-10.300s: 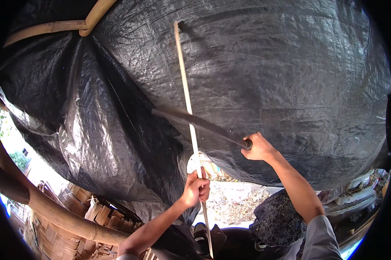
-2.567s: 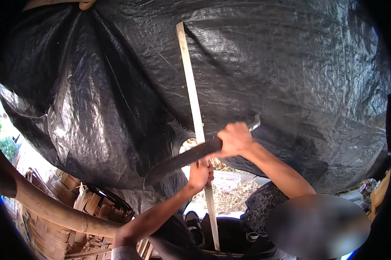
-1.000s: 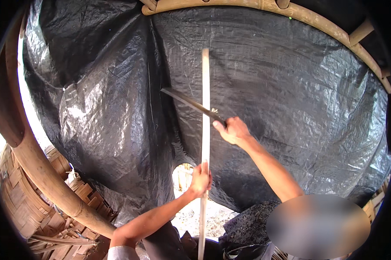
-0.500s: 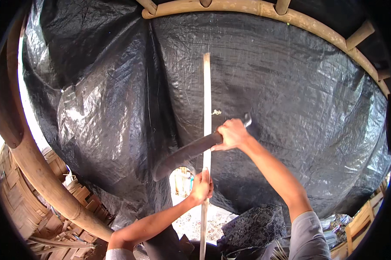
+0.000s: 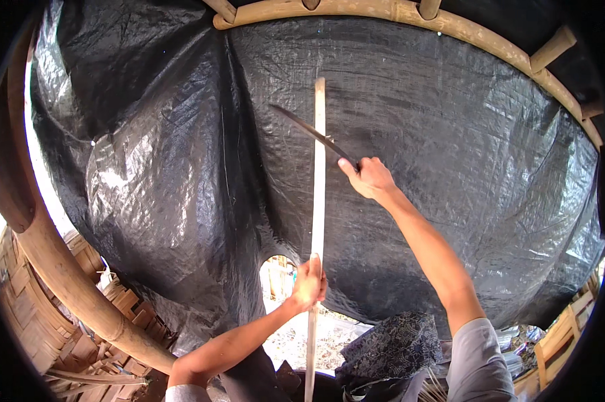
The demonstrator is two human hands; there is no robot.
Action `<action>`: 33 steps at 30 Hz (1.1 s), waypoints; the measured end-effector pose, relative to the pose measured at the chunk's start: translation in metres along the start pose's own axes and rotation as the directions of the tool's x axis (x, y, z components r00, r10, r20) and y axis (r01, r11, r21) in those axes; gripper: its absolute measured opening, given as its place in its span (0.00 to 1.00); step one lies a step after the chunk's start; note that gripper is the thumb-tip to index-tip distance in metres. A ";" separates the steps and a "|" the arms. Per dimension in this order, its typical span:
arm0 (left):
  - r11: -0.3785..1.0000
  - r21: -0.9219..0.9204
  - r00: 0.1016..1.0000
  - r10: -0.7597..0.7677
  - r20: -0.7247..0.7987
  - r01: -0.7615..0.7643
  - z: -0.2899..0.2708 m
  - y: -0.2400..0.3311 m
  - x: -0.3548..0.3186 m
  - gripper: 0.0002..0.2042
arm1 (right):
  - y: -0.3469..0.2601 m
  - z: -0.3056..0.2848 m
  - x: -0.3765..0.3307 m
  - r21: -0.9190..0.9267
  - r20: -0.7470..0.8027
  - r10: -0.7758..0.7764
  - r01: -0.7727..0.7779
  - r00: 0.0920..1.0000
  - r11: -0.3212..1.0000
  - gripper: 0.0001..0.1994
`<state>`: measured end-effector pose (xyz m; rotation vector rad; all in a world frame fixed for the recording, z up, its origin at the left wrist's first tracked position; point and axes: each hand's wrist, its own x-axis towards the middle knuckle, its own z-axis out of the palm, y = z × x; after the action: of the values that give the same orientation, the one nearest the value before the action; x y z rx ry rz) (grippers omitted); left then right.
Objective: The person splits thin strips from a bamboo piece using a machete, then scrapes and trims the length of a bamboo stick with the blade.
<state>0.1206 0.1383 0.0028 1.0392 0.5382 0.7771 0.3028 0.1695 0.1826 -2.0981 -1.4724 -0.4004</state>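
A long, pale strip of split bamboo stands nearly upright in front of me. My left hand is closed round its lower part, thumb up along the strip. My right hand grips the handle of a machete, whose dark blade points up and to the left. The blade crosses the upper part of the strip, edge-on to my view, with a small pale shaving beside the crossing. Most of the handle is hidden in my fist.
A black plastic tarp hangs across the front, below a curved bamboo pole. At the left, a thick bamboo post slants down beside woven bamboo panels. Dark patterned cloth lies low at the right of the strip.
My right hand has moved up, and the machete has swung from slanting down-left to slanting up-left across the upper strip. My left hand keeps its hold, slightly lower.
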 end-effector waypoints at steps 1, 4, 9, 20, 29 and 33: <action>0.998 0.054 0.999 0.032 -0.009 -0.032 0.004 -0.007 -0.006 0.23 | 0.003 0.001 -0.006 -0.049 0.006 -0.141 0.141 0.990 0.989 0.34; 1.000 -0.006 0.997 -0.023 0.073 0.023 0.006 -0.005 -0.013 0.22 | 0.002 -0.016 -0.016 -0.179 0.123 -0.452 0.468 0.883 0.865 0.35; 1.000 0.028 0.999 0.001 0.047 -0.003 0.004 0.001 -0.012 0.22 | 0.013 -0.014 0.003 -0.062 -0.006 -0.073 0.073 0.997 0.995 0.34; 0.999 0.044 0.994 0.006 0.106 -0.010 0.005 -0.009 -0.014 0.25 | 0.013 -0.034 0.000 0.020 -0.048 -0.043 0.044 0.998 0.999 0.38; 0.995 0.087 0.996 0.033 0.086 -0.041 0.003 -0.011 -0.015 0.26 | 0.000 -0.041 -0.006 0.038 -0.011 0.049 -0.049 0.999 0.998 0.41; 0.998 -0.012 0.987 -0.057 0.151 0.059 0.004 -0.009 -0.019 0.26 | -0.001 -0.043 -0.013 -0.125 -0.013 -0.178 0.175 0.984 0.977 0.41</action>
<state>0.1141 0.1191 -0.0028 1.0536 0.4303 0.6449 0.2998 0.1350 0.2111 -2.0544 -1.6646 -0.5966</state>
